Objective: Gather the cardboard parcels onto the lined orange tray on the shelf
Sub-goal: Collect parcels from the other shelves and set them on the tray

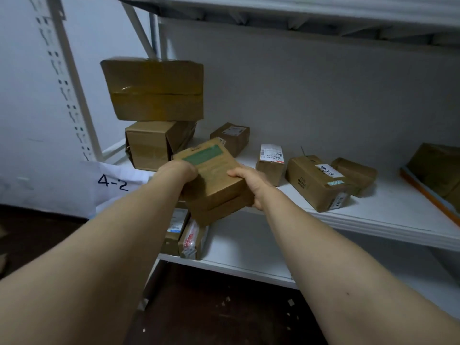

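On the white shelf board (pixel 373 220) the lined orange tray (pixel 423 192) sits far right, well apart from the stacked pair of flat brown cardboard parcels (pixel 214 175) at the front edge. This looks like the carrying step. Left hand (pixel 178 171) and right hand (pixel 251 183) grip the stack's sides, fingers curled round the edges. The next move likely calls for a level carry rightward.

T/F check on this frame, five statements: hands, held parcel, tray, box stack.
1. Both hands hold one parcel. True: the left hand and right hand grip the green-label parcel from its two sides.
2. Nothing lies under the held parcel. False: a second parcel sits directly beneath it.
3. The orange tray is at the left end of the shelf. False: the orange tray is at the right edge of the shelf.
4. The tray is empty. False: a brown parcel already lies on it.
5. Two big boxes are stacked at the back left. True: the upper box rests on the lower box.
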